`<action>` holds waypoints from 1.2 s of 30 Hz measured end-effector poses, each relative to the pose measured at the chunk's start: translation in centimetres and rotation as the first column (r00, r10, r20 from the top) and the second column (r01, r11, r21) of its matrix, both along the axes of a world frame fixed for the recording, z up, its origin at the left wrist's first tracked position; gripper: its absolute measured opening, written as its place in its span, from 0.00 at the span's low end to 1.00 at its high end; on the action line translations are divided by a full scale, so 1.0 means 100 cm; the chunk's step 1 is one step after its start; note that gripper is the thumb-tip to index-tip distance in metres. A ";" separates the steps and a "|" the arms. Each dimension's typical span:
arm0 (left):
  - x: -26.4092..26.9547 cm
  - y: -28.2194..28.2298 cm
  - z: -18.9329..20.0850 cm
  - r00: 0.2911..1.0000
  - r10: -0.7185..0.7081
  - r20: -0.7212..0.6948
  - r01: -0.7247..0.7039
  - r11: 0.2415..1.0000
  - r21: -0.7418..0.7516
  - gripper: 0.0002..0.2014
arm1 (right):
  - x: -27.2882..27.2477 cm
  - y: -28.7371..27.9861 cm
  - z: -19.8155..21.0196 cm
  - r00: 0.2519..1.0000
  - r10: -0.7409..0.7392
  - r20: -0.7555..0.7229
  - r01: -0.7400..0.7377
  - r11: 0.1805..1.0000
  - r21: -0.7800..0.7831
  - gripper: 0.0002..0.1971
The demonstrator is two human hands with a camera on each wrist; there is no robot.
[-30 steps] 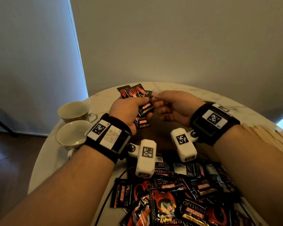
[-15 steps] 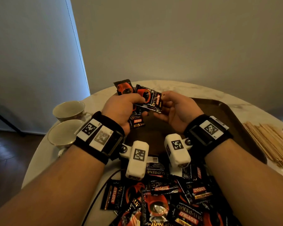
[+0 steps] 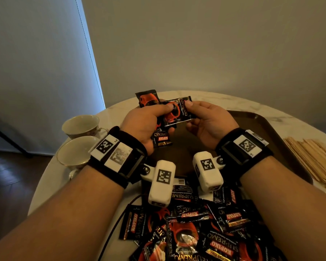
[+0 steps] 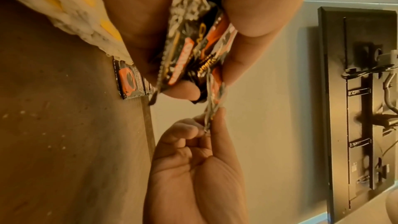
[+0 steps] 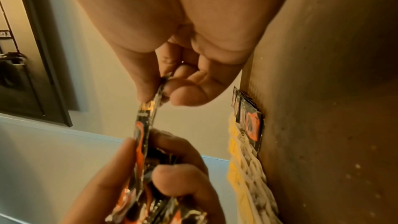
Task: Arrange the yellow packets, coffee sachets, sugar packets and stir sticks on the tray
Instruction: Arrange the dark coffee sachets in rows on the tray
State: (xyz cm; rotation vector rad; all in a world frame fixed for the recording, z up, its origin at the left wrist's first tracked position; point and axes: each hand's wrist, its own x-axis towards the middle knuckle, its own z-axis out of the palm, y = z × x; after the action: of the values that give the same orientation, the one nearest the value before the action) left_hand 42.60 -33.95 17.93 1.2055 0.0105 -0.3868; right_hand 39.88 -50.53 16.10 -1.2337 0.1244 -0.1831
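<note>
My left hand (image 3: pixel 158 117) grips a small bunch of black-and-orange coffee sachets (image 3: pixel 148 98) above the brown tray (image 3: pixel 262 125). My right hand (image 3: pixel 192 113) pinches the right end of the top sachet (image 3: pixel 177 113), which lies crosswise on the bunch under my left thumb. The left wrist view shows the bunch (image 4: pixel 187 52) edge-on, with the right fingertips (image 4: pixel 217 117) on one sachet's tip. On the tray floor (image 5: pixel 323 125) a row of yellow packets (image 5: pixel 243 159) lies next to several laid coffee sachets (image 5: pixel 249 122). Stir sticks (image 3: pixel 312 157) lie on the table right of the tray.
A loose pile of coffee sachets (image 3: pixel 196 228) covers the tray's near end below my wrists. Two white teacups (image 3: pixel 79 125) (image 3: pixel 73 153) stand on the round marble table (image 3: pixel 224 102), left of the tray. A wall stands close behind the table.
Both hands have lifted slightly. The right hand has drawn one sachet out to the right from the bunch and turned it crosswise; the left thumb now lies on it.
</note>
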 end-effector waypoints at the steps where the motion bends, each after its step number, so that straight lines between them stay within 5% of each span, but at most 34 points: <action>1: -0.001 0.001 0.000 1.000 -0.008 0.017 0.008 1.000 0.009 0.15 | -0.001 0.000 0.001 1.000 -0.007 0.013 0.007 1.000 0.024 0.09; 4: -0.008 0.000 0.001 0.991 -0.096 0.096 0.093 0.995 0.035 0.08 | -0.005 0.000 0.005 0.996 -0.047 0.072 0.034 0.984 0.174 0.19; 7: -0.014 -0.005 -0.002 0.969 -0.176 0.170 0.165 0.983 0.078 0.12 | -0.005 -0.002 0.004 0.992 -0.083 0.099 0.053 0.961 0.273 0.30; 11: -0.011 -0.006 -0.004 0.976 -0.098 0.197 0.083 0.993 0.084 0.10 | -0.006 -0.001 0.005 0.992 -0.097 0.082 0.075 0.969 0.233 0.26; 17: -0.003 -0.002 -0.005 0.990 0.010 0.143 -0.018 0.999 0.051 0.11 | -0.004 -0.001 0.003 0.996 -0.066 0.056 0.059 0.992 0.109 0.04; 22: -0.002 -0.005 -0.006 0.988 0.051 0.143 -0.061 0.996 0.068 0.11 | -0.004 0.002 0.003 0.992 -0.111 0.059 0.104 0.988 0.118 0.07; 28: 0.000 -0.001 -0.004 0.988 0.114 0.107 -0.120 0.991 0.060 0.11 | -0.010 0.013 0.008 0.995 -0.054 0.082 0.060 0.995 -0.081 0.08; 33: 0.003 0.003 0.004 0.951 0.306 0.047 -0.304 0.952 -0.038 0.11 | 0.005 0.004 0.007 0.971 -0.224 -0.089 0.223 0.975 -0.013 0.07; 36: 0.006 0.009 0.009 0.911 0.409 0.054 -0.406 0.912 -0.067 0.14 | 0.021 0.000 0.001 0.948 -0.199 -0.248 0.173 0.977 -0.121 0.07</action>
State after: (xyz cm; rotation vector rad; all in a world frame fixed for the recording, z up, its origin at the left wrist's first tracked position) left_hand 43.19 -33.03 18.82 1.1276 0.1907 0.0218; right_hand 41.95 -50.56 16.24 -1.3401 0.4653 -0.1928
